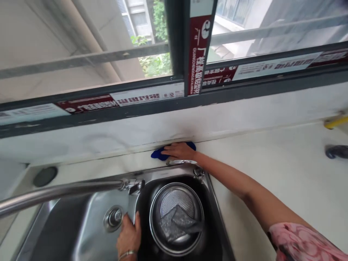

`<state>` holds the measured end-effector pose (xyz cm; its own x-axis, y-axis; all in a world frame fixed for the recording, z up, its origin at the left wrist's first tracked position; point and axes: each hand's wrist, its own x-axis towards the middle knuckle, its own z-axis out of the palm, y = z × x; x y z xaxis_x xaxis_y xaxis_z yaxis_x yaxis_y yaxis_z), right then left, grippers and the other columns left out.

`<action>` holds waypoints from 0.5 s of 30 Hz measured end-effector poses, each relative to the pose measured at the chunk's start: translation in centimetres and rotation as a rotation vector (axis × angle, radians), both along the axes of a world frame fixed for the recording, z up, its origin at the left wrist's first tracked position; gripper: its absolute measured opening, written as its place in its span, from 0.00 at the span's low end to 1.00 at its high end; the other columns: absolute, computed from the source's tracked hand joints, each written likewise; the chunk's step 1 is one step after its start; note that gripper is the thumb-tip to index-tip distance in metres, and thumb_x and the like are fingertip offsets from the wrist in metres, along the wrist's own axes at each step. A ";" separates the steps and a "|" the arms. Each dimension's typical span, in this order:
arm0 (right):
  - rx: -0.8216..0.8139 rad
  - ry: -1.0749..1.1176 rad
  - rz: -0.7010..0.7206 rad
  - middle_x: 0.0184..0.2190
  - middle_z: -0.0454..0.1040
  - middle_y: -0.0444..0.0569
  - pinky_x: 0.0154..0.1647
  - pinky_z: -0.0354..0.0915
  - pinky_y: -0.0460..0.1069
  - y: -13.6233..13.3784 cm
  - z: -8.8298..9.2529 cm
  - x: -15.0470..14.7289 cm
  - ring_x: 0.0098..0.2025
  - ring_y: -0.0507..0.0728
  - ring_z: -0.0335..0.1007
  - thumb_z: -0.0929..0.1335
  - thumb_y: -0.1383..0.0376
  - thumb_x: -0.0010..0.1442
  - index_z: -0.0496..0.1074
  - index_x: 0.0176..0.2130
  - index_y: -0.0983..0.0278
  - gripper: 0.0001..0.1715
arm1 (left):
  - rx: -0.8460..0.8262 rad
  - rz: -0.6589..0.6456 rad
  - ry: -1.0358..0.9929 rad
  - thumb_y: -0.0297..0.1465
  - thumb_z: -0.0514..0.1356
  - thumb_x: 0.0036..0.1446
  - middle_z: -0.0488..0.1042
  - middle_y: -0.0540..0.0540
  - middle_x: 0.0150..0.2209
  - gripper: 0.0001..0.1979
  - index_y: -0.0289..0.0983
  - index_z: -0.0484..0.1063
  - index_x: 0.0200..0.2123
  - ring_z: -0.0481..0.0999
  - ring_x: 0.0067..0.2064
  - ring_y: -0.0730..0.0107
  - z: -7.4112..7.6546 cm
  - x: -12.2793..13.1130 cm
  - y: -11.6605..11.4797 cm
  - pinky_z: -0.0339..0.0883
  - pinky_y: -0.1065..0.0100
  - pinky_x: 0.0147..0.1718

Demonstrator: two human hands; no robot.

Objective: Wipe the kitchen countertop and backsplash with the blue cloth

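Observation:
My right hand [179, 150] reaches across to the back of the counter and presses flat on a blue cloth [157, 154] where the counter meets the wall under the window. My left hand [129, 236] rests on the divider of the steel sink [81, 232], fingers curled over its edge, with a bracelet on the wrist. Just right of that hand sits a round metal strainer basket [176, 217] holding grey scouring pads [178, 223].
A long steel faucet spout [59, 191] runs across the left basin above the drain [113, 218]. A dark round plug [45, 176] sits at the counter's far left. A yellow object [335, 122] and a dark one [336, 151] lie at the right edge. Window frame runs above.

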<state>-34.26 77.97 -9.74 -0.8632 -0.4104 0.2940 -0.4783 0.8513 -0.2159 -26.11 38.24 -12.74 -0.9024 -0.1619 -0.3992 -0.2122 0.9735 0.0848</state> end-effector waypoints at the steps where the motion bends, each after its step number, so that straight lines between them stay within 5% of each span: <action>1: -0.017 -0.001 -0.007 0.61 0.75 0.49 0.51 0.68 0.53 0.5 -0.1 0.4 0.53 0.57 0.70 0.60 0.54 0.74 0.70 0.63 0.54 0.24 | 0.010 0.011 -0.001 0.52 0.42 0.67 0.78 0.25 0.54 0.35 0.31 0.65 0.61 0.83 0.45 0.42 0.4 0.0 0.2 0.73 0.47 0.48; 5: -0.045 -0.029 -0.150 0.60 0.75 0.52 0.55 0.67 0.56 4.7 -0.5 4.7 0.54 0.59 0.70 0.62 0.58 0.72 0.71 0.62 0.56 0.23 | 0.054 0.019 0.007 0.51 0.43 0.68 0.77 0.25 0.55 0.34 0.31 0.64 0.62 0.82 0.47 0.44 1.4 0.1 0.7 0.72 0.47 0.50; 10: -0.004 -0.003 -0.533 0.61 0.74 0.58 0.56 0.67 0.59 10.1 -0.2 14.3 0.56 0.63 0.70 0.61 0.62 0.70 0.70 0.63 0.61 0.26 | 0.067 0.010 -0.020 0.51 0.41 0.69 0.74 0.23 0.57 0.35 0.30 0.62 0.63 0.82 0.49 0.43 1.6 0.1 1.0 0.71 0.47 0.52; 15: 0.078 0.098 -0.654 0.59 0.75 0.58 0.53 0.70 0.59 9.0 -0.4 24.8 0.55 0.63 0.72 0.61 0.63 0.70 0.66 0.65 0.64 0.27 | 0.050 -0.028 -0.058 0.52 0.39 0.69 0.75 0.25 0.57 0.35 0.33 0.61 0.63 0.82 0.48 0.40 1.6 0.2 1.1 0.71 0.46 0.50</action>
<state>-9.48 86.92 -10.14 -0.9122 0.1652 0.3749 0.1273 0.9841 -0.1240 -25.96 39.31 -11.14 -0.8813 -0.1157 -0.4582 -0.1910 0.9741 0.1213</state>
